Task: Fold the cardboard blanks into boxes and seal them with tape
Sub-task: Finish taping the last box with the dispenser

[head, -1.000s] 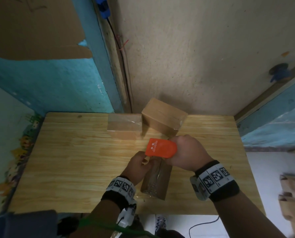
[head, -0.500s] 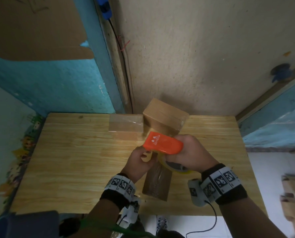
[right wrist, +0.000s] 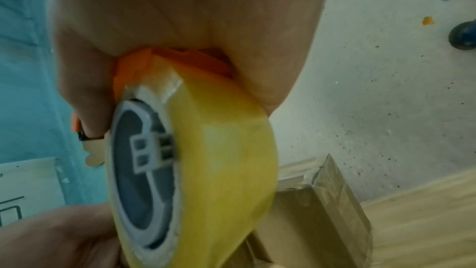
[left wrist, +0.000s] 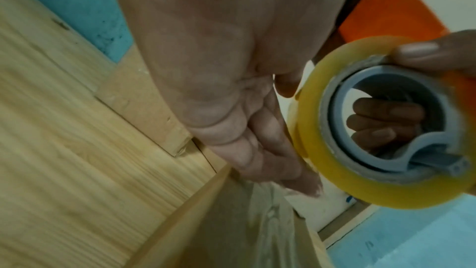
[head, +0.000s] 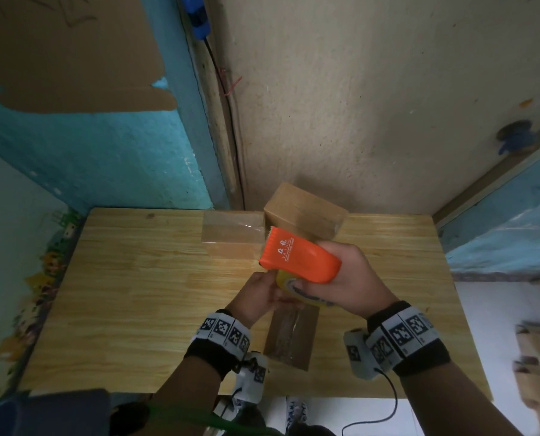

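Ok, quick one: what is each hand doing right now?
Left hand: fingers at the tape roll; whether it pinches the tape cannot be told.
Right hand: grips the orange tape dispenser.

Makeshift home packing corner: rough plaster wall [head: 372, 105], peeling turquoise paint [head: 105, 158], small wooden tabletop [head: 136, 278] beneath fingers, sealed cardboard boxes [head: 303, 215] stacked beyond fingers against wall.

Head view: high above worktop [head: 136, 294], facing down and forward toward wall corner at 12 o'clock. Left wrist view: very near, looks along left hand [left wrist: 219, 89], tape roll [left wrist: 373, 129] at 3 o'clock. Right wrist view: very near, roll fills centre. All three share roll, worktop, taped boxes.
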{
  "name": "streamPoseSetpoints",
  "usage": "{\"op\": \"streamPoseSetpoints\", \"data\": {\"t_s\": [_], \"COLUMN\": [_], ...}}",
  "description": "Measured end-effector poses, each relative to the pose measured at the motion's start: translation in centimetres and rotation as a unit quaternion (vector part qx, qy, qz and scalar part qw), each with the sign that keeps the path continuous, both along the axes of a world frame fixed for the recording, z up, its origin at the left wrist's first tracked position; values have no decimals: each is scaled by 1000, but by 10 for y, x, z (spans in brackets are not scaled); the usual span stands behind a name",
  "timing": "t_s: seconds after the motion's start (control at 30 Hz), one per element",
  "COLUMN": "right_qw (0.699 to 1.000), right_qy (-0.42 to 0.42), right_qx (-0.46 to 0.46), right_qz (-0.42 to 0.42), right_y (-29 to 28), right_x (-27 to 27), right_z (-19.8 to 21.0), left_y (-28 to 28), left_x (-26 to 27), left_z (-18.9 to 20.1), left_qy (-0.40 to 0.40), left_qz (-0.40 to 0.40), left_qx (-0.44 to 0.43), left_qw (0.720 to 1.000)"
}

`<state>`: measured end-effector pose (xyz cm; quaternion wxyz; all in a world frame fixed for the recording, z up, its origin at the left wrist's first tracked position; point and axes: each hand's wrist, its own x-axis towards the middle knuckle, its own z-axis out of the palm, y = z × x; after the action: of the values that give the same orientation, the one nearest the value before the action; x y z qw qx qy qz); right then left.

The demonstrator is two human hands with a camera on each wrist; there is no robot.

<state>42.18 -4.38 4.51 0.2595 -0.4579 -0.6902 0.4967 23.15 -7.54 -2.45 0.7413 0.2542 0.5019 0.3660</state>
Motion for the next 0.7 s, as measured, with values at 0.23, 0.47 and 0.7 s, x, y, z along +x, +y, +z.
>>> {"op": "streamPoseSetpoints", "data": {"t_s": [0.23, 0.47, 0.7], "right_qw": [999, 998, 1000], "right_qy": [36, 52, 22], "right_qx": [20, 28, 18], "right_qz": [-13, -12, 9], "right_y": [0, 1, 1], "right_x": [-3, -6, 6], "right_z": [2, 3, 3], "left_y": [-1, 4, 18], "left_x": [7, 18, 7], "left_z": [8, 3, -10], "left_qy": [-112, -151, 23], "left_qz": [16, -7, 19], "left_qx": [-58, -61, -20], "left_qw": [992, 987, 999]}}
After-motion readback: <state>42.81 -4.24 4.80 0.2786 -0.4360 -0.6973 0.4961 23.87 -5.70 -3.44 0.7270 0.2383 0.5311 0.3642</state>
